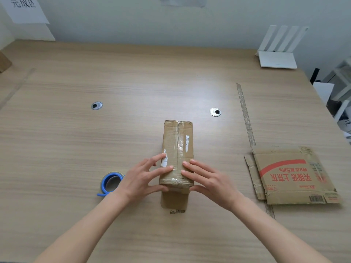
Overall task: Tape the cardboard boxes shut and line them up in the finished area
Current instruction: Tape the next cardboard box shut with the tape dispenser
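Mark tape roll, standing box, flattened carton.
tape roll [111,182], head view, on its blue rim.
standing box [178,141], head view, on its taped top face.
flattened carton [290,175], head view, on its printed panel.

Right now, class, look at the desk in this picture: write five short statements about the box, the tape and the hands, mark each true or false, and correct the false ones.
1. Both hands, left hand and right hand, rest on the near end of the cardboard box. True.
2. The tape roll sits on top of the box. False: it lies on the table, beside the left hand.
3. A flattened carton lies to the right of the box. True.
4. The right hand holds the tape roll. False: its fingers lie on the box.
5. The box stands upright on its end. False: it lies lengthwise.
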`<move>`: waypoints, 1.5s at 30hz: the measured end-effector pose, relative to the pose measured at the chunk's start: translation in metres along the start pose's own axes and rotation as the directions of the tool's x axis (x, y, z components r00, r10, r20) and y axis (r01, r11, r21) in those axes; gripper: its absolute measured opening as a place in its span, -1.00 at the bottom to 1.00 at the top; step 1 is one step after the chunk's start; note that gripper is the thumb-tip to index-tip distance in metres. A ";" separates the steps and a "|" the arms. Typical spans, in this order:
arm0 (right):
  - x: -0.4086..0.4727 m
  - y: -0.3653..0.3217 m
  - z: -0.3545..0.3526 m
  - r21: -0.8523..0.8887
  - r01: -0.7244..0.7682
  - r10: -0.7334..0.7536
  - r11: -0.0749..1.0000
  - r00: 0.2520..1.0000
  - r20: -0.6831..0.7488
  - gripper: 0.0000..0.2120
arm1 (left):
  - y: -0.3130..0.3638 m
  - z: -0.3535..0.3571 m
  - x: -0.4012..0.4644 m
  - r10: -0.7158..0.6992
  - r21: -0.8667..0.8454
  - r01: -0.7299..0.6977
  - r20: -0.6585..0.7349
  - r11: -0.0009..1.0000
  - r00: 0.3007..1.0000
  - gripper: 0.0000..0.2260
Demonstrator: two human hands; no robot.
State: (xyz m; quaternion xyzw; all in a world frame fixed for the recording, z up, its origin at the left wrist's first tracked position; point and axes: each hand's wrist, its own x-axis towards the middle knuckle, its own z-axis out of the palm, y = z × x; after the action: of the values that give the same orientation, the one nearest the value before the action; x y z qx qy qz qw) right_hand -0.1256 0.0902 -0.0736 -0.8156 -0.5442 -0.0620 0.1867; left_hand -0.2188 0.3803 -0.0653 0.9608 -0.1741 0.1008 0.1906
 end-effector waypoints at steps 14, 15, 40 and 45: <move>0.001 0.000 -0.016 0.152 -0.084 0.060 0.985 0.986 0.154 -0.43 | 0.002 -0.016 0.006 0.016 0.050 -0.021 0.109 0.999 0.994 -0.45; 0.004 0.002 -0.018 0.143 -0.072 0.049 0.987 0.986 0.160 -0.45 | -0.002 -0.020 0.007 0.037 0.073 -0.047 0.124 0.996 0.992 -0.46; 0.015 -0.016 -0.029 0.220 -0.369 0.340 0.903 0.927 0.158 -0.47 | 0.022 -0.026 0.030 -0.153 0.157 0.150 0.007 0.976 0.988 -0.46; 0.012 0.021 -0.061 0.150 -0.350 0.281 0.925 0.893 0.353 -0.49 | 0.022 -0.031 0.057 -0.213 0.095 0.202 0.132 0.975 0.968 -0.32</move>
State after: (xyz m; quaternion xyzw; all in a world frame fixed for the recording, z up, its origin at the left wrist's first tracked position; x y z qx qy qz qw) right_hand -0.0953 0.0704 -0.0184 -0.8680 -0.4306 0.1620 0.1869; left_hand -0.1786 0.3564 -0.0148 0.9854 -0.0813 0.0190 0.1481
